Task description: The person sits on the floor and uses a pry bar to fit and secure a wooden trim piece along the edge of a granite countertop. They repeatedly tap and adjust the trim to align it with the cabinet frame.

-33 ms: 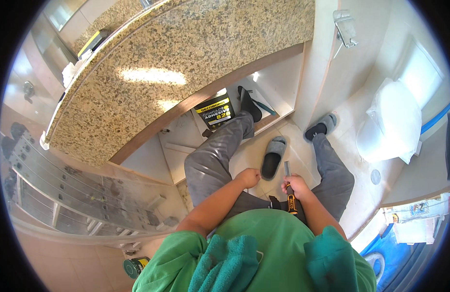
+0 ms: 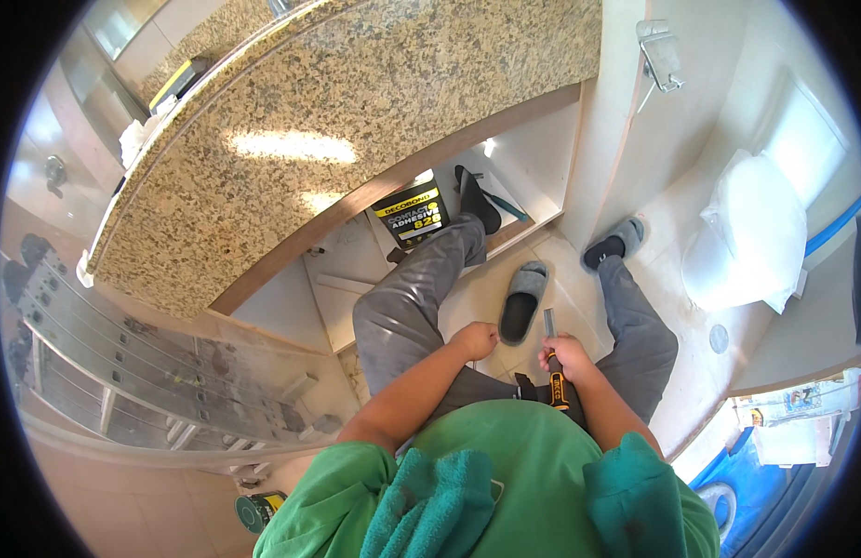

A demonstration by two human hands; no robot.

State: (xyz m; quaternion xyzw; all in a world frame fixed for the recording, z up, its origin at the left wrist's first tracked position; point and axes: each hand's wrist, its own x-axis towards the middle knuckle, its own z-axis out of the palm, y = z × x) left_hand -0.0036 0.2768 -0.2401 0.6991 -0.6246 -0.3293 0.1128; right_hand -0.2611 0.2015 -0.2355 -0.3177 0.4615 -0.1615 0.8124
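A chisel, its flat metal blade point(image 2: 549, 323) pointing away from me, is gripped in my right hand point(image 2: 566, 352). Below that hand, a black-and-orange handle point(image 2: 558, 389) lies in line with the blade against my lap. My left hand point(image 2: 479, 340) rests above my left thigh with its fingers curled closed. Whatever that hand may hold is hidden. Just beyond both hands, a grey slipper point(image 2: 523, 302) lies on the tiled floor with no foot in it. My left foot point(image 2: 478, 200) reaches into the open cabinet.
A speckled granite counter point(image 2: 356, 102) curves over the cabinet, where a black-and-yellow adhesive can point(image 2: 411, 212) stands beside my left foot. A ladder point(image 2: 123, 344) lies at the left. At the right are a white plastic bag point(image 2: 751, 232) and a wall-mounted paper holder point(image 2: 661, 60).
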